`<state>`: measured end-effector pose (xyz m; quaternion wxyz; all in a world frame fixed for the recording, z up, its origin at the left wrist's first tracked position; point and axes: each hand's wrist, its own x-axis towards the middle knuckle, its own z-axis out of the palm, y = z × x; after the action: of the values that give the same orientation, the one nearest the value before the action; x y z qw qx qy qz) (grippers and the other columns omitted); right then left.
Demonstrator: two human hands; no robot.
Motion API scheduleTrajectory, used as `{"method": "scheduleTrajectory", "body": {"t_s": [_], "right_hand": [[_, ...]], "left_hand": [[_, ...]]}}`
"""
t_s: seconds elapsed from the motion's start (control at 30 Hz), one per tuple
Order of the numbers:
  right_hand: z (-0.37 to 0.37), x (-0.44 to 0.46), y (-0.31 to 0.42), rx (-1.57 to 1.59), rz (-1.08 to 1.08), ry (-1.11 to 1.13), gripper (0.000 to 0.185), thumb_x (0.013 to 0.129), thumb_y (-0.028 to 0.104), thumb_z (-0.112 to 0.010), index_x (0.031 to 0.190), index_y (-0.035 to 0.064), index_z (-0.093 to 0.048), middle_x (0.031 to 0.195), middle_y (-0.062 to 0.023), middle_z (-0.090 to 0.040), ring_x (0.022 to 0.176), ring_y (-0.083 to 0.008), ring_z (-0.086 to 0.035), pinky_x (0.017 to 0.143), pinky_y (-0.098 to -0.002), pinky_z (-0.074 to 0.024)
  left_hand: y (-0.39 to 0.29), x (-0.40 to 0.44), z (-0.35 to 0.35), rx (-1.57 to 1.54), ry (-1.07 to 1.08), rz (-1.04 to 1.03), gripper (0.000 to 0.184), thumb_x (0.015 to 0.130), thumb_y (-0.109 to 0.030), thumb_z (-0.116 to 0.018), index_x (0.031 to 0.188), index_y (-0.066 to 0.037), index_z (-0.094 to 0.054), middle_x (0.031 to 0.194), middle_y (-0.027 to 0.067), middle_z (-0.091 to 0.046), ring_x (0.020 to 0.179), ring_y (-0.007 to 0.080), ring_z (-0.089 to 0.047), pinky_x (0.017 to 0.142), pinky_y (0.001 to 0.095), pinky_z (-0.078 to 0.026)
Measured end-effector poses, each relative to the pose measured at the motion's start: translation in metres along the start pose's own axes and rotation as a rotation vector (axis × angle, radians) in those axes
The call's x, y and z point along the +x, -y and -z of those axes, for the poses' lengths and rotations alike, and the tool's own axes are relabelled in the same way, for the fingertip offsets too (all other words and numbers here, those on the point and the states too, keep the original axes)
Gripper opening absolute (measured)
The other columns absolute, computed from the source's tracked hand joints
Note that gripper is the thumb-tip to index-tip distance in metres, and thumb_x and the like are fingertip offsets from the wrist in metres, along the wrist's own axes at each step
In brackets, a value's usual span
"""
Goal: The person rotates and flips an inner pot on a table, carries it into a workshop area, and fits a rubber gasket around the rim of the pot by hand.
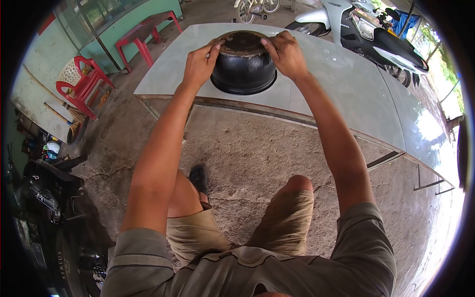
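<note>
A black pot (245,72) sits upside down on the pale counter (341,79), nr its front edge, w/ the worn brownish base facing up & the rim down on the surface. The L hand (202,62) is on the pot's L side, the R hand (288,54) on its R; fingers of both grasp the upper edge by the base, thumbs toward the wearer. Some fingertips are hidden, so can't tell their exact placement. Both arms reach fwd over the rough floor (247,148). Beyond the counter: a small bicycle (246,11) at the far end, a silver & black motorbike (368,37) along the R. Off L: a red bench (143,35), a red chair (85,84) w/ a whitish back, a broom (75,113) nr the wall (39,89), plus a dark motorbike (59,222) marked "SIRIUS".
</note>
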<state>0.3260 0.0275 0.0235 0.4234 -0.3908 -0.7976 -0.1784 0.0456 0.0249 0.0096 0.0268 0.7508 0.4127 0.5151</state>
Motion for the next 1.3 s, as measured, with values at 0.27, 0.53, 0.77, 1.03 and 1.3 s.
{"method": "scheduleTrajectory", "body": {"t_s": [0.27, 0.53, 0.77, 1.03, 1.3], "right_hand": [[-0.009, -0.007, -0.001, 0.062, -0.013, -0.059, 0.036, 0.107, 0.036, -0.059, 0.108, 0.0071, -0.079, 0.099, -0.0069, -0.077, 0.101, -0.0288, -0.063, 0.095, -0.0441, -0.0500], [-0.006, -0.001, -0.005, -0.016, 0.052, -0.012, 0.037, 0.107, 0.036, -0.059, 0.109, 0.0058, -0.079, 0.100, -0.0072, -0.077, 0.102, -0.0285, -0.063, 0.096, -0.0436, -0.0501], [-0.001, 0.000, 0.002, 0.043, 0.018, -0.017, 0.035, 0.106, 0.034, -0.060, 0.108, 0.0051, -0.079, 0.100, -0.0092, -0.078, 0.100, -0.0309, -0.064, 0.093, -0.0441, -0.0519], [-0.010, -0.008, 0.003, 0.067, -0.013, -0.094, 0.031, 0.105, 0.031, -0.063, 0.107, 0.0039, -0.078, 0.100, -0.0122, -0.077, 0.097, -0.0337, -0.063, 0.091, -0.0438, -0.0526], [-0.025, -0.012, -0.005, 0.397, -0.433, -0.048, 0.056, 0.106, 0.052, -0.055, 0.140, 0.0094, -0.067, 0.137, -0.0199, -0.068, 0.135, -0.0437, -0.057, 0.112, -0.0441, -0.0463]], "left_hand": [[0.003, 0.001, -0.002, 0.017, -0.026, -0.102, 0.032, 0.108, -0.028, -0.058, 0.125, -0.009, -0.075, 0.118, 0.0158, -0.075, 0.105, 0.0366, -0.074, 0.089, 0.0391, -0.059], [0.004, -0.001, -0.004, 0.008, -0.020, -0.043, 0.031, 0.107, -0.029, -0.058, 0.124, -0.009, -0.076, 0.117, 0.0158, -0.075, 0.099, 0.0368, -0.075, 0.085, 0.0387, -0.059], [0.002, -0.002, -0.002, 0.021, -0.012, -0.029, 0.032, 0.107, -0.030, -0.058, 0.123, -0.009, -0.076, 0.116, 0.0166, -0.075, 0.099, 0.0375, -0.074, 0.085, 0.0393, -0.059], [0.002, -0.005, -0.003, -0.006, 0.006, -0.026, 0.036, 0.109, -0.034, -0.057, 0.129, -0.009, -0.074, 0.117, 0.0180, -0.076, 0.109, 0.0347, -0.074, 0.093, 0.0367, -0.056], [0.005, -0.009, -0.009, -0.059, -0.057, 0.043, 0.035, 0.107, -0.030, -0.060, 0.132, -0.009, -0.072, 0.136, 0.0190, -0.068, 0.124, 0.0376, -0.066, 0.104, 0.0391, -0.053]]}}
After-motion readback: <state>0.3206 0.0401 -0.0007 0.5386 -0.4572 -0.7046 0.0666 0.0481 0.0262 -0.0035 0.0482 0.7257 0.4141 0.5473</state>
